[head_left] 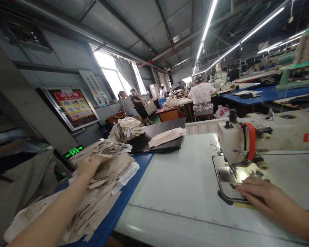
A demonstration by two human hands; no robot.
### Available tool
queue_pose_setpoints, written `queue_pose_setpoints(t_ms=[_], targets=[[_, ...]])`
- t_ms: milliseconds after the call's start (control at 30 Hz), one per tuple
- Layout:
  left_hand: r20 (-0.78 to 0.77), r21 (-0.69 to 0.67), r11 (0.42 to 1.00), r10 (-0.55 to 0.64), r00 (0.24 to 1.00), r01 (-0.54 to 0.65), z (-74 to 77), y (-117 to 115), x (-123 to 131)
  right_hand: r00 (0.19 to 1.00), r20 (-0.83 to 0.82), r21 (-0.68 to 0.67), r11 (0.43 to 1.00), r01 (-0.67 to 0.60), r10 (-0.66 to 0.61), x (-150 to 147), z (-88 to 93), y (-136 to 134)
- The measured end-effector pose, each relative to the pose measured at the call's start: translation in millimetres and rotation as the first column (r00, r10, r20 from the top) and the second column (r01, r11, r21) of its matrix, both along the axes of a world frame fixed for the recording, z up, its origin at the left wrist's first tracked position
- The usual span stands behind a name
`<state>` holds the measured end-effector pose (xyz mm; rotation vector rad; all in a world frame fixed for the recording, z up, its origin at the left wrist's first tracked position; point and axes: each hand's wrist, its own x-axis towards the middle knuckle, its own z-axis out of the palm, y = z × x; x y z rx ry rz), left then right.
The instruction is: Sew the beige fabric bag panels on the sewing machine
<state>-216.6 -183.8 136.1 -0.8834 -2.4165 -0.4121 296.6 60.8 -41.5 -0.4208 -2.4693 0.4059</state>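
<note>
Under left hand [87, 167], beige cloth [109, 169]; right hand [259, 193] apart.

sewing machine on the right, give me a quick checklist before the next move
1. Sewing machine lamp lit: ok, it glows near the needle area.
2. Left hand has a grip: ok, it appears to pinch a beige piece at the fabric stack.
3. Right hand well away from the needle area: not ok, its fingertips look close.
4. Fabric under the needle: cannot tell, the right hand hides part of the plate.
5. Needle threaded: cannot tell, too small.
</note>
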Motion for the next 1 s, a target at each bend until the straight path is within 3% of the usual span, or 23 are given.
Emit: queue_pose_setpoints(t_ms=[67,133,233,300,367,433,467,500,533,600,667,733,833,933,1000], targets=[[-0.048,0.087,0.985,0.157,0.986,-0.152,19.2,0,10,1.0,-0.006,0.003,1.0,-0.003,0.003,0,2.3,-1],[-0.121,0.127,0.975,0.198,0.973,-0.182,42.4,5,26,1.0,-0.011,0.003,1.0,-0.005,0.005,-1,3.8,-1],[-0.257,0.069,0.996,0.069,0.964,-0.053,72.3,24,62,1.0,-0.012,-0.003,1.0,-0.002,0.002,-1,4.7,-2],[-0.304,-0.045,0.997,-0.073,0.95,0.062,76.9,42,93,1.0,-0.008,-0.012,1.0,-0.003,0.003,-1,5.2,-2],[-0.283,-0.192,0.964,-0.235,0.93,0.185,60.9,62,130,1.0,-0.001,-0.022,1.0,-0.002,0.002,-1,6.2,-2],[-0.197,-0.34,0.883,-0.403,0.893,0.324,23.8,80,173,1.0,-0.003,-0.014,1.0,-0.002,0.002,-1,7.8,-3],[-0.125,-0.415,0.813,-0.495,0.86,0.408,-0.5,89,195,1.0,-0.004,-0.007,1.0,-0.001,0.001,-1,8.7,-3],[0.019,-0.53,0.668,-0.606,0.795,0.521,-26.7,96,218,1.0,-0.001,-0.001,1.0,-0.001,0.001,-1,9.6,-4],[0.101,-0.564,0.578,-0.66,0.745,0.589,-53.0,103,240,1.0,0.003,0.006,1.0,-0.002,0.002,-1,10.4,-4],[0.207,-0.583,0.459,-0.714,0.669,0.67,-99.0,114,279,1.0,0.016,0.014,1.0,-0.001,0.0,-2,11.5,-4],[0.266,-0.575,0.391,-0.741,0.616,0.718,-128.5,120,307,1.0,0.015,0.023,1.0,0.007,-0.007,-3,11.6,-4],[0.289,-0.56,0.367,-0.753,0.591,0.743,-139.2,122,322,1.0,0.008,0.029,1.0,0.011,-0.011,-4,11.2,-2],[0.361,-0.427,0.404,-0.744,0.562,0.809,-132.9,117,323,1.0,0.0,0.03,0.999,0.017,-0.017,-5,11.1,0],[0.412,-0.149,0.464,-0.774,0.481,0.873,-125.9,109,302,1.0,0.009,0.039,0.999,0.018,-0.019,-4,13.9,0],[0.365,-0.073,0.486,-0.799,0.477,0.871,-128.8,107,280,1.0,0.01,0.058,0.998,0.016,-0.017,-4,17.6,-3]])
